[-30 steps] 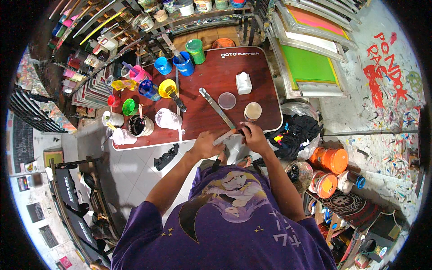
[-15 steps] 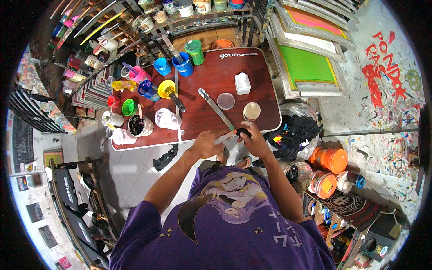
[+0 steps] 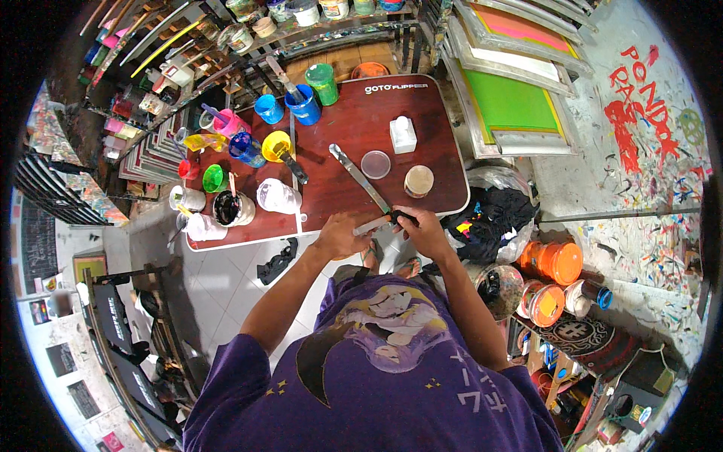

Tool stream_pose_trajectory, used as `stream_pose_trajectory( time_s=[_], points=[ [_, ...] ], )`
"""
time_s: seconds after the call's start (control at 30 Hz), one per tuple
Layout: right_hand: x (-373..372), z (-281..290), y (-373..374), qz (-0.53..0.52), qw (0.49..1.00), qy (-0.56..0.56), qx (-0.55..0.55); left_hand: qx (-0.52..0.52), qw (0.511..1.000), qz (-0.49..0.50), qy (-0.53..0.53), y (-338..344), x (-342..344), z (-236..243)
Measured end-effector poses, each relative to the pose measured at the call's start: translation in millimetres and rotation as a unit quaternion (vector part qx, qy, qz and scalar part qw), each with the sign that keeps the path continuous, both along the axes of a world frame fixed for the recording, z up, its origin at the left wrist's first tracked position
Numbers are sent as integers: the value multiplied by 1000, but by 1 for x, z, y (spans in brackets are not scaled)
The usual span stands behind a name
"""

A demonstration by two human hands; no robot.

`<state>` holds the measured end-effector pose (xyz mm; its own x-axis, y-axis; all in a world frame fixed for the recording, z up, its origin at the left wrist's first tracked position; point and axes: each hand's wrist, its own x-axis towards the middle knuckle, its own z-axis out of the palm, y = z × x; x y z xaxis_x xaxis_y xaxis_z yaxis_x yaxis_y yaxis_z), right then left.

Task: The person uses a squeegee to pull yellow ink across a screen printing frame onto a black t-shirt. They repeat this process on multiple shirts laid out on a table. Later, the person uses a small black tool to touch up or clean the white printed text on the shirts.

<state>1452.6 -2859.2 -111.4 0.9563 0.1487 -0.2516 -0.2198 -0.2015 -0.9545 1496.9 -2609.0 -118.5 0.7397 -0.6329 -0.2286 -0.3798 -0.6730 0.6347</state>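
Both hands are at the table's front edge. My left hand (image 3: 339,237) is closed on a pale, narrow strip (image 3: 369,226) with an orange part at its right end. My right hand (image 3: 420,230) grips a small black object (image 3: 403,219), its kind unclear, against that orange end. Just beyond them a long metal spatula (image 3: 354,172) lies diagonally on the dark red table (image 3: 335,207). A round beige container (image 3: 419,180), a clear lid (image 3: 375,163) and a white bottle (image 3: 403,135) stand or lie farther back.
Tubs of coloured ink (image 3: 245,148) crowd the table's left half. Shelves of jars (image 3: 305,13) line the back; framed screens (image 3: 503,98) lean at back right. Black cloth in a bag (image 3: 486,222) and orange buckets (image 3: 553,264) are at right. A rack (image 3: 124,331) stands at lower left.
The black object in my right hand has shifted a little along the pale strip and shows more. My hands moved only slightly, and the whole view has shifted a little.
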Motion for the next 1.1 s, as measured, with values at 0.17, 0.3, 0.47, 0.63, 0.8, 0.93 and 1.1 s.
stream_pose_trajectory(
  time_s=[0.17,0.3,0.47,0.63,0.8,0.93,1.1],
  points=[
    [-2,-14,1,1,1000,-7,-19,-9,998,-16,-53,8,-5,-23],
    [-1,-12,3,5,999,20,-31,36,999,-9,-36,7,-8,-20],
    [-6,-22,11,-68,996,4,61,72,997,9,10,1,-11,5],
    [-4,-28,7,-42,999,-28,-4,81,996,28,23,-4,-10,8],
    [-3,-34,6,-49,999,17,13,47,999,7,7,-1,-8,-1],
    [-2,-24,8,-52,997,42,30,17,997,-3,69,5,-3,-6],
    [-3,-31,8,-74,997,-7,15,16,999,19,28,-8,-8,27]
  ],
)
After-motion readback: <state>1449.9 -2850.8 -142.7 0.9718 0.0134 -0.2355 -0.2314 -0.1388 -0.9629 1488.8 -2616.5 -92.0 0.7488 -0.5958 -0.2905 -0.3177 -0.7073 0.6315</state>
